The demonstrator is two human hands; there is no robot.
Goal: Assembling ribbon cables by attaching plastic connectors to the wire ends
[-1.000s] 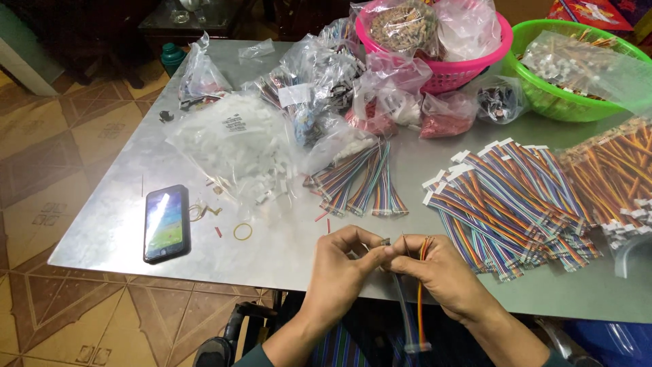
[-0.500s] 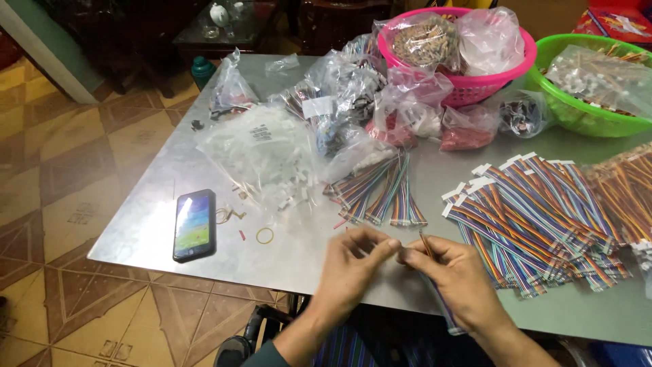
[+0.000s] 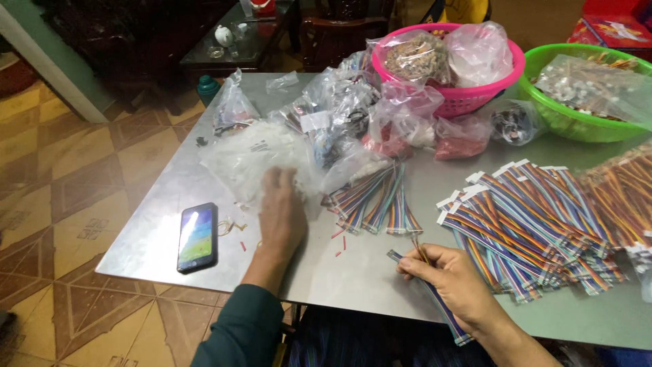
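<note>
Grey and metal-topped, the counter [image 3: 170, 204] stands over a brown patterned tile floor. At its left edge lies a black smartphone [image 3: 197, 236] with its screen lit. Just right of it the left hand [image 3: 282, 211] lies flat, palm down, fingers spread, on a clear plastic bag of small white parts [image 3: 255, 153], gripping nothing that I can see. Further right, a small bundle of rainbow ribbon cables [image 3: 377, 200] lies near loose red scraps. The right hand [image 3: 445, 275] has its grip closed on 1 flat rainbow ribbon cable [image 3: 435, 299], pinched at the upper end, the rest trailing toward the counter's near edge. That hanging tail could snag there, I judge. Rightmost sits a large heap of rainbow cables [image 3: 530, 224].
</note>
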